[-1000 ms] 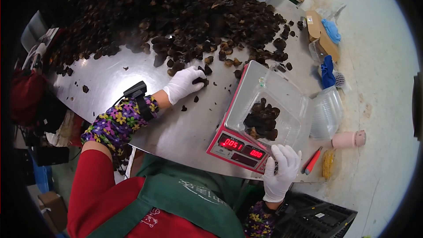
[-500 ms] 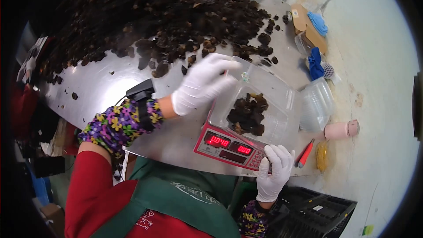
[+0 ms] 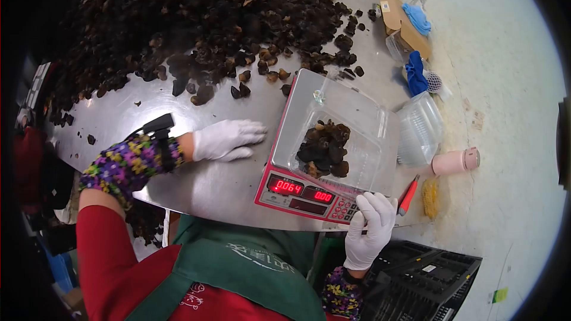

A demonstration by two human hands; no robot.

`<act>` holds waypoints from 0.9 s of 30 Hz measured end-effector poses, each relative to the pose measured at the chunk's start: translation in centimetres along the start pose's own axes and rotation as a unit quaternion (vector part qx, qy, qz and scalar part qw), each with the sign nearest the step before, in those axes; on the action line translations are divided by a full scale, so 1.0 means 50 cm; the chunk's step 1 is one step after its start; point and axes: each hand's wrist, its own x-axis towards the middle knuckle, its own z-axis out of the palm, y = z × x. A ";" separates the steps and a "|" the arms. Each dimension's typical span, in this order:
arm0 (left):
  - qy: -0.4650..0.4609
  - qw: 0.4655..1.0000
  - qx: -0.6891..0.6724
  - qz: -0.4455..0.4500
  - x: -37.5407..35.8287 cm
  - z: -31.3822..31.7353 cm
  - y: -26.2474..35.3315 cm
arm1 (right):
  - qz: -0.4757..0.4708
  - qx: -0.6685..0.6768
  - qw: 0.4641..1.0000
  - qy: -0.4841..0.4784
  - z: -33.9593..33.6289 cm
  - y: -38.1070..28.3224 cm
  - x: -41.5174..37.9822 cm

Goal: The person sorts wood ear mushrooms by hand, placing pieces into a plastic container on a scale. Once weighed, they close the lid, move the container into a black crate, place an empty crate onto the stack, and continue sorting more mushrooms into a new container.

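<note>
Dark brown fungus pieces, looking like wood ear mushrooms [image 3: 324,148], lie in a clear plastic clamshell box [image 3: 366,157] with its lid raised. The box rests on a red digital scale [image 3: 294,201], whose display reads 0064 and 0.00. My left hand [image 3: 229,139], in a white glove, lies open and flat on the metal table, left of the scale and holding nothing. At the scale's front right corner, beside the keypad, is my gloved right hand [image 3: 370,229]. Its fingers are curled, and whatever they hold is hidden.
A large heap of dark mushrooms [image 3: 196,18] covers the far table. On the right stand stacked clear boxes [image 3: 421,128], a pink bottle [image 3: 455,161], a red cutter [image 3: 408,196], yellow rubber bands [image 3: 430,198] and a cardboard box [image 3: 404,27]. A black crate [image 3: 428,279] sits below.
My left hand has moved away from above the box, left and down onto the table. The mushroom pile in the box looks larger, and the display went from 0.048 to 0064. My right hand stays put.
</note>
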 end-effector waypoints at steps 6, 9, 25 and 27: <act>-0.020 0.998 -0.007 -0.054 -0.223 -0.008 0.097 | -0.056 0.072 0.995 -0.038 0.043 -0.082 -0.010; 0.021 0.994 -0.001 -0.111 -0.274 -0.016 0.132 | -0.123 0.176 0.973 -0.084 0.091 -0.134 -0.016; 0.110 0.988 0.092 -0.049 -0.069 0.063 0.074 | -0.112 0.320 0.924 -0.177 0.216 -0.240 -0.049; 0.109 0.986 0.116 -0.057 -0.134 0.051 0.106 | -0.112 0.349 0.912 -0.183 0.226 -0.234 -0.057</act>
